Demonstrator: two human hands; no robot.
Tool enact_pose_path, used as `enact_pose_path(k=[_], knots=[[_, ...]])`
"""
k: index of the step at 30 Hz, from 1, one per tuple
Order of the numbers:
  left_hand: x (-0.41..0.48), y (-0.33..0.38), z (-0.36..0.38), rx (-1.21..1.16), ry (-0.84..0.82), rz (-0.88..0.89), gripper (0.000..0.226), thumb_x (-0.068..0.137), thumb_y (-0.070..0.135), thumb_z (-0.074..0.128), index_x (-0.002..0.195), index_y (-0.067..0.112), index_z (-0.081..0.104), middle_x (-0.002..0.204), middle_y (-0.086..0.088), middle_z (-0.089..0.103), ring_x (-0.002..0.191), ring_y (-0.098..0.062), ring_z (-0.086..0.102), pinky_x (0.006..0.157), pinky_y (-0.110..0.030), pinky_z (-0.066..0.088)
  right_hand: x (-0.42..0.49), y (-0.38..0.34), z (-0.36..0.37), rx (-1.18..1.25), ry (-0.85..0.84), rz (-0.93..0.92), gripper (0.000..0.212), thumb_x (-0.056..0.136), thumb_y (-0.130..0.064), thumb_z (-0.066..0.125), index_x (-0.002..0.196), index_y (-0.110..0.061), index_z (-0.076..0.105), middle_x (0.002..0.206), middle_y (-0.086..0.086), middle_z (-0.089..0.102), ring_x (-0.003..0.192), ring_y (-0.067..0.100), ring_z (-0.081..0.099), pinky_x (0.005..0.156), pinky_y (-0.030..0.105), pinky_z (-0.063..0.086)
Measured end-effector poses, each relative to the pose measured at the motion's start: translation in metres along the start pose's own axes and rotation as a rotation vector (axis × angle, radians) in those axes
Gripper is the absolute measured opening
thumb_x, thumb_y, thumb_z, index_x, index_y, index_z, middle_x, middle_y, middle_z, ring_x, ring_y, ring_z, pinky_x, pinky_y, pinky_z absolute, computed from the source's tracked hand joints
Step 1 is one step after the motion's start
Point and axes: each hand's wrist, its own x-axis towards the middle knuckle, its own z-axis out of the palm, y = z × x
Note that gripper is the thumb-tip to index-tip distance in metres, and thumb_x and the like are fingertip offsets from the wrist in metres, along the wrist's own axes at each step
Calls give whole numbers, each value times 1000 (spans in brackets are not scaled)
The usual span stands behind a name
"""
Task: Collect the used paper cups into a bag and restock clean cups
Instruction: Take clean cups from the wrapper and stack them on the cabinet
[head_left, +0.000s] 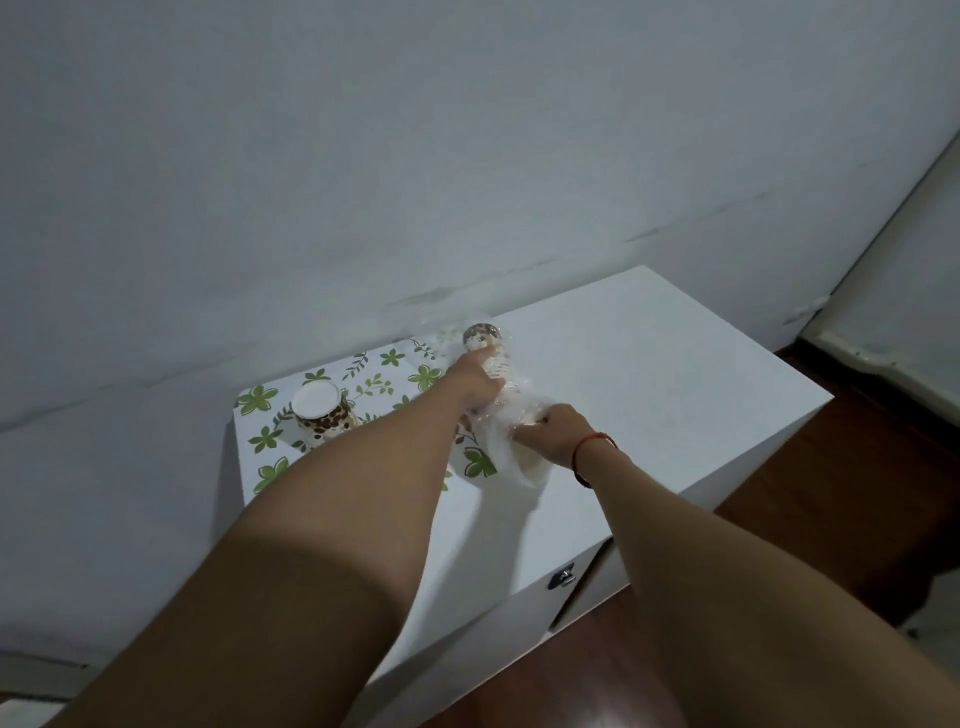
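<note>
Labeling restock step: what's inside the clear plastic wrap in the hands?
A stack of bean-print paper cups, one end showing clearly. The left hand grips the stack and covers its middle. The right hand pinches the wrap. Cup count is hidden.

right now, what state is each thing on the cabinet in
left hand: grips the cup sleeve
right hand: pinches the plastic wrap at its near end
cup sleeve: inside the plastic wrap, held
plastic wrap: around the sleeve, crumpled
lone cup: stands on the floral mat, untouched
</note>
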Motion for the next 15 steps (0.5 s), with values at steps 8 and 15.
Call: enact_pose_path(k=[8,15], knots=[[-21,-12,21,-137,86,-25,62,101,31,41,155,31,10,160,-5,21,142,-30,32,114,-39,33,-8,17,8,149,-70,43,49,87,-35,58,125,-5,55,106,8,59,91,25,57,72,31,48],[-56,-27,24,-596,-108,-436,18,99,14,42,97,3,56,87,-13,61,76,-26,61,76,-39,53,-19,14,20,365,10,32,63,78,-40,62,131,-8,51,122,12,60,105,29,59,89,41,53]])
